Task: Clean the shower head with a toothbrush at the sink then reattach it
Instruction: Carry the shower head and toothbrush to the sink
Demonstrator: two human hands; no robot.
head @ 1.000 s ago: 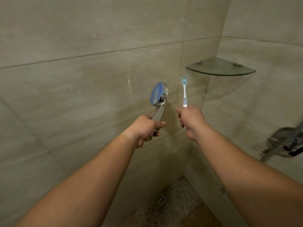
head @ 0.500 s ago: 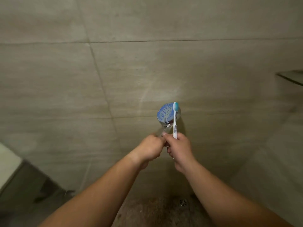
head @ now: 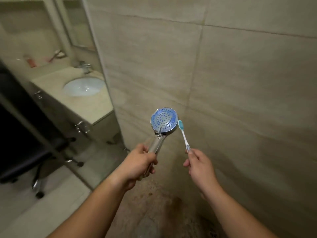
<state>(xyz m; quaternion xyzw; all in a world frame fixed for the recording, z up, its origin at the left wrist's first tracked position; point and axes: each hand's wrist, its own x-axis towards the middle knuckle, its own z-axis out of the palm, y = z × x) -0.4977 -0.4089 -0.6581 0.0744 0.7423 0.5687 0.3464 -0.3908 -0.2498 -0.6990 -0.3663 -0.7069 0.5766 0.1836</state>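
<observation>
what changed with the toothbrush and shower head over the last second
The toothbrush came in against the shower head face half a second ago, and now stands just off its right edge. The view swung left, bringing the sink into sight. Grips unchanged: left hand on the handle, right hand on the brush.

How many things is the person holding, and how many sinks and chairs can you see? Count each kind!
Shower head: 1, held by the left hand
Toothbrush: 1, held by the right hand
Sink: 1
Chair: 1
Total: 4
</observation>
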